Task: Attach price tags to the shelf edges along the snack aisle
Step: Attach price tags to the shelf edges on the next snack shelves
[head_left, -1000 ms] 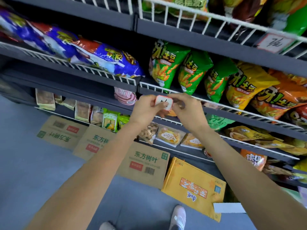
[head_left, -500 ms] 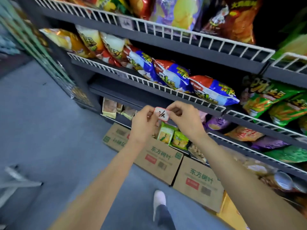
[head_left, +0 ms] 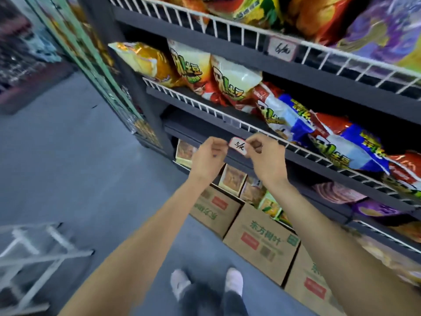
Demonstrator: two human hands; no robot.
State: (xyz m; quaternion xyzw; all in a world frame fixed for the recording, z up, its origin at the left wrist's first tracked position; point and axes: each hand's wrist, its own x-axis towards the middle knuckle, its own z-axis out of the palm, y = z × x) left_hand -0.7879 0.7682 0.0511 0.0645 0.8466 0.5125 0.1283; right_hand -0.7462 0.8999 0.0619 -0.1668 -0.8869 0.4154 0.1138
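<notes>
Holding a tag (head_left: 238, 145) pinched between left hand (head_left: 208, 159) and right hand (head_left: 265, 157), the person has it just before the shelf edge (head_left: 296, 153). Placement is in hand; next, I judge, press it flat there.

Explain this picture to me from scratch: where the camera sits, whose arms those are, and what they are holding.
The camera is worn on a person's head and looks forward and down, so the two bare arms and the shoes at the bottom belong to the wearer. No machine is involved.

The left hand and the right hand each pinch one end of a small white price tag with handwriting on it, held up in front of the dark shelf edge with its white wire rail.

The shelves hold snack bags. Another handwritten tag already hangs on the rail one shelf up. Cardboard boxes stand on the grey floor below, and a white metal frame is at lower left.
</notes>
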